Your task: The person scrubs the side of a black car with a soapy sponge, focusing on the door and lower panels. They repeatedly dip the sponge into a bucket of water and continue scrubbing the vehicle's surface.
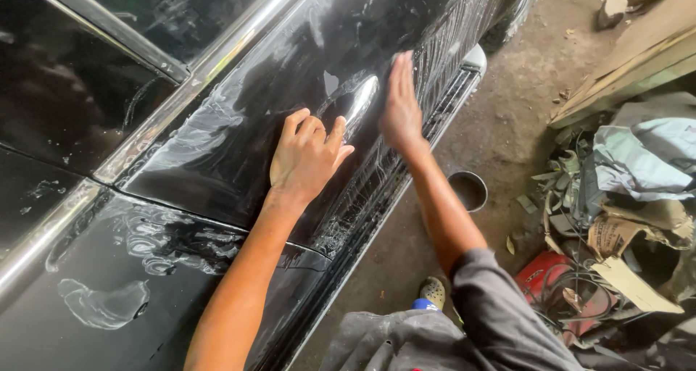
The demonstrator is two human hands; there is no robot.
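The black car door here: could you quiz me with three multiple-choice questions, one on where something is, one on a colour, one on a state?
1. Where does the round metal tin stand?
A. on the dirt floor beside the car
B. on the car's roof
C. in the left hand

2. What colour is the car door?
A. white
B. black
C. yellow

3. How is the right hand held?
A. clenched in a fist
B. gripping a hose
C. open and flat on the door

Answers: 1 A, the tin sits on the ground by the sill. 2 B, the panel is glossy black with pale smears. 3 C, its fingers are stretched out against the panel, as the left hand also rests there.
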